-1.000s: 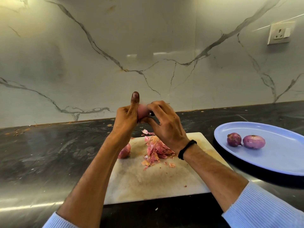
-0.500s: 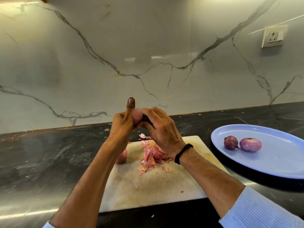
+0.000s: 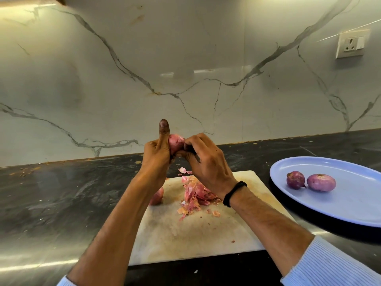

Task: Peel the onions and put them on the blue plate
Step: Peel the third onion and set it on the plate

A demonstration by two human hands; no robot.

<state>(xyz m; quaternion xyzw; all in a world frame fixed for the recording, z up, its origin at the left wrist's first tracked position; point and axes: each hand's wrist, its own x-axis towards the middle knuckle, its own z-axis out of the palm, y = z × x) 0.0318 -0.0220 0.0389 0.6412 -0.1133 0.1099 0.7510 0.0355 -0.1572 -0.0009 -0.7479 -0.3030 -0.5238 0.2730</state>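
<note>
**Inspector:** Well, report the hands.

**Officer:** The left hand [image 3: 156,159] grips a red onion [image 3: 175,143], raised above the far edge of the cutting board [image 3: 185,234]. Its fingers [image 3: 151,148] are curled round the bulb and the thumb stands straight up beside it. The right hand [image 3: 206,162] is closed against the onion's right side, fingertips pinching at the skin near the top. Something dark shows under those fingers; I cannot tell what it is.

**Inspector:** And the other onions?

**Officer:** A second onion [image 3: 157,198] lies on the board, partly hidden behind the left forearm. A heap of pink peelings [image 3: 195,195] sits just to its right, near the middle of the board, with loose scraps around it. The blue plate [image 3: 350,211] rests on the dark worktop [image 3: 61,193] to the right of the board. It holds a darker onion [image 3: 295,180] and a paler onion [image 3: 321,182] side by side near its left end. Both look peeled.

**Inspector:** Anything further?

**Officer:** A black wristband [image 3: 234,193] is on the right wrist and both forearms end in light blue sleeves. A wall socket [image 3: 350,45] is set high on the veined marble wall, to the right.
</note>
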